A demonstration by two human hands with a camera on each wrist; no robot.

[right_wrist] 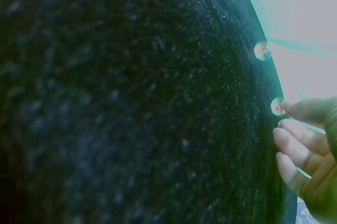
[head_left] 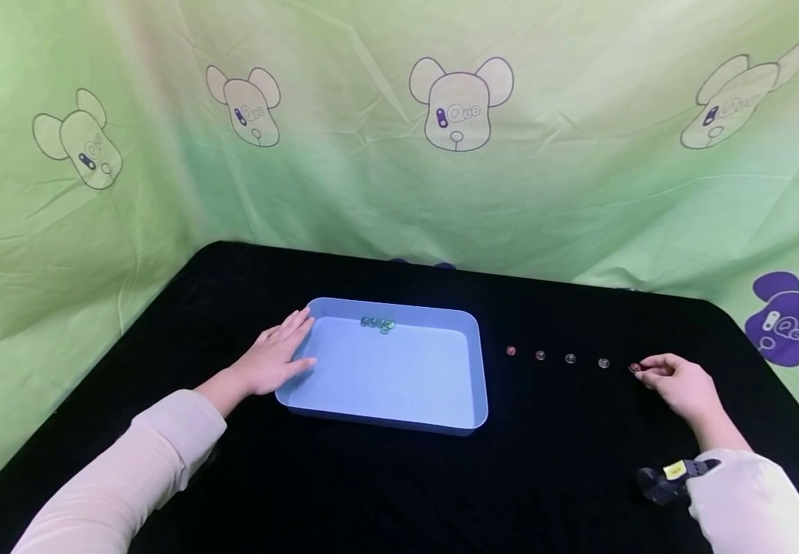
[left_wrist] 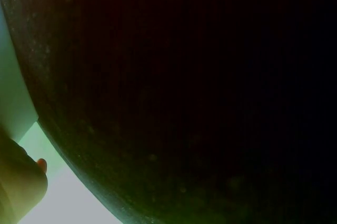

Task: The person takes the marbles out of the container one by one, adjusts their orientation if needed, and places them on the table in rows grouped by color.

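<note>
Five small glass beads sit in a row on the black bench (head_left: pixel 579 477), at 3 o'clock from the blue tray (head_left: pixel 471 369). Reading from the tray out: first bead (head_left: pixel 511 351), reddish; second bead (head_left: pixel 540 355); third bead (head_left: pixel 570 358); fourth bead (head_left: pixel 603 362); end bead (head_left: pixel 634 368), reddish.

Right hand (head_left: pixel 679 385): fingertips on the end bead, fingers curled in. Right wrist view shows a fingertip touching that bead; whether it is pinched or only touched, cannot tell. Nothing is lifted; the bead sits on the cloth. Other four beads are well apart from the hand.

Left hand (head_left: pixel 276 358): flat, fingers straight and together, resting against the tray's 9 o'clock wall, fingertips at the rim near the 10 o'clock corner. Holds nothing. Left wrist view is mostly dark bench cloth, with a strip of pale tray and a bit of hand at 7 o'clock.

Tray: shallow, rectangular, near the middle of the bench. Inside it, a cluster of greenish beads (head_left: pixel 378 324) lies against the far wall at 12 o'clock, touching each other. Exact count unclear.

Both sleeves are pale. A black strap with a yellow tag (head_left: pixel 672 473) is on the right wrist. Green cloth backdrop (head_left: pixel 399 177) with bear prints hangs behind the bench.
</note>
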